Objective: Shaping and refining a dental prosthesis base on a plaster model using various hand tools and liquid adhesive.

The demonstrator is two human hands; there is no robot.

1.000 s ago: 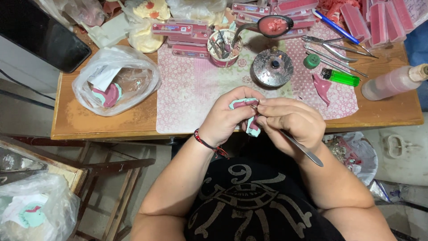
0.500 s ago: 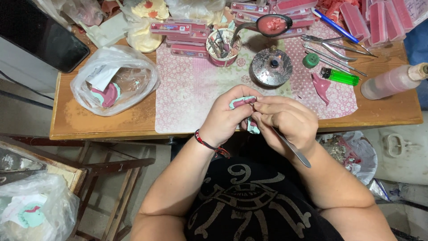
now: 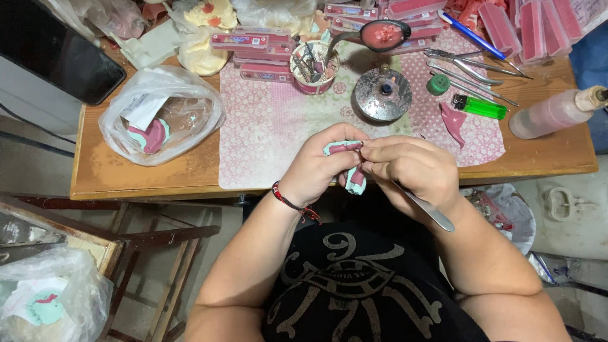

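Wooden tabletop (image 3: 114,180) spans the upper half of the frame, a pink patterned mat (image 3: 272,126) laid at its centre. Left hand (image 3: 323,166), at frame centre, is curled closed around a pink-and-teal dental cast (image 3: 352,166), held just below the tabletop's near edge. Right hand (image 3: 411,170), touching the left, is closed on a slim metal spatula (image 3: 427,209), its blade trailing toward lower right. Clear plastic bag (image 3: 161,114) lies left of the mat; a round metal burner (image 3: 382,94) stands above the hands.
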